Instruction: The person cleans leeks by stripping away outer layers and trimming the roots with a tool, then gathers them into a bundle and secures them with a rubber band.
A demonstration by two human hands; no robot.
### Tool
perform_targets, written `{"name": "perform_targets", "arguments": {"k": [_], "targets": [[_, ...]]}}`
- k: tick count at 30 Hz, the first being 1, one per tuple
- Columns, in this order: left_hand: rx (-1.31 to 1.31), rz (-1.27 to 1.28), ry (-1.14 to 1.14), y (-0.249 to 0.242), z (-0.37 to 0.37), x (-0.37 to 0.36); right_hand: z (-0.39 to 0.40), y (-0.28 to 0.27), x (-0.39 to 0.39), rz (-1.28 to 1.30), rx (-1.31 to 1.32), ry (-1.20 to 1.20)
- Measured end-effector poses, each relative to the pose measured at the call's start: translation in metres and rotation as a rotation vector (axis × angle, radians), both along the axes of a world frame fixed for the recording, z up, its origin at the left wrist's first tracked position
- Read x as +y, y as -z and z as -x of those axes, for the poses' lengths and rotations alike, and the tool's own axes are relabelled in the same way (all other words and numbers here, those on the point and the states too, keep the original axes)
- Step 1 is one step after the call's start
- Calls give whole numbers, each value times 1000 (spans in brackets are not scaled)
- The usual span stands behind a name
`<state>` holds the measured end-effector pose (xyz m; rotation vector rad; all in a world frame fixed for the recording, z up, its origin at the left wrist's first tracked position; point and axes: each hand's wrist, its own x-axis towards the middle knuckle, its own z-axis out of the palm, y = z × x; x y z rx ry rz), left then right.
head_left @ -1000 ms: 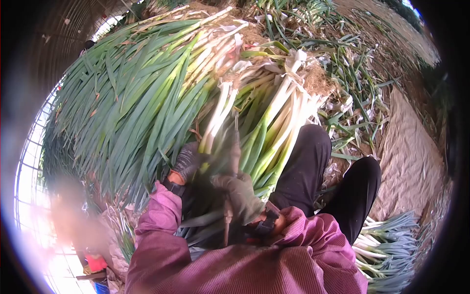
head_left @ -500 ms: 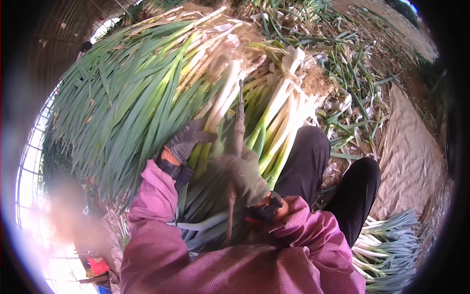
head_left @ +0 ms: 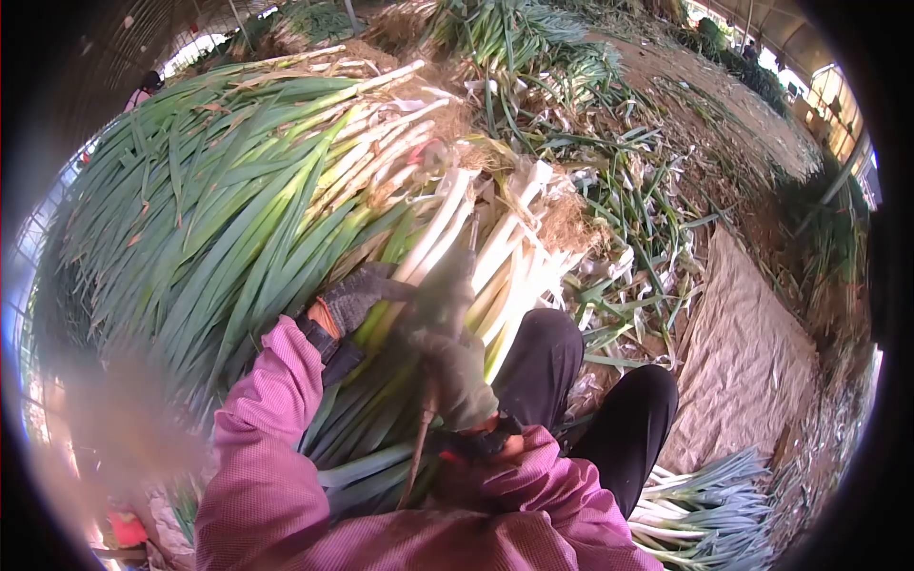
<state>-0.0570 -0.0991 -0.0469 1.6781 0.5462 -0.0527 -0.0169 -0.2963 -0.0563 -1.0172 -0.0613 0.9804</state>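
Note:
My left hand (head_left: pixel 350 297), in a dark glove, is closed around the stalks of a few large green onions (head_left: pixel 440 228), whose white ends point up and away from me. Beside it, my gloved right hand (head_left: pixel 459 376) grips a long, thin brownish rod (head_left: pixel 417 447). The rod's lower end runs down toward my lap, and its upper part is blurred over the stalks. More white stalks (head_left: pixel 500 252) with a tie near their rooty ends lie just right of the rod, against my knee. Some of my left fingers are hidden among the leaves.
A large heap of green onions (head_left: pixel 190 209) fills the left side. Loose leaves and peelings (head_left: pixel 628 200) litter the ground to the right, near a crumpled tan sheet (head_left: pixel 747 352). Cleaned onions (head_left: pixel 705 514) lie at lower right. A person (head_left: pixel 145 90) shows at far upper left.
The view has tilted up and turned right, so the heap and both hands appear farther left and lower. My hands keep nearly the same hold on the stalks and the rod.

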Motion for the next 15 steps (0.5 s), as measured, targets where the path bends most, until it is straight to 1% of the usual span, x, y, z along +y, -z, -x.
{"name": "perform_targets", "arguments": {"k": [2,3,5,8,11,12,13,14,15], "targets": [[-3,-48,13,-4,0,-1,7,10,-2,-6,-39,46],[-24,-50,17,-8,-1,-3,7,5,-7,6,-38,10],[-116,36,10,-27,0,-18,5,-11,-25,37,-35,-62],[-165,178,-18,-43,1,-27,3,-13,-47,30,-122,-127],[-107,-73,119,-52,-5,-23,6,-54,-74,63,-252,-110],[-161,-1,122,-67,-5,-35,1,-40,-86,-15,-311,-167],[-219,73,129,-89,-2,-58,4,-59,-96,-69,-302,-113],[-276,150,141,-102,-2,-73,4,-55,-106,-60,-316,-67],[-258,51,166,-101,-4,-78,4,-51,-116,-48,-327,-21]]}}
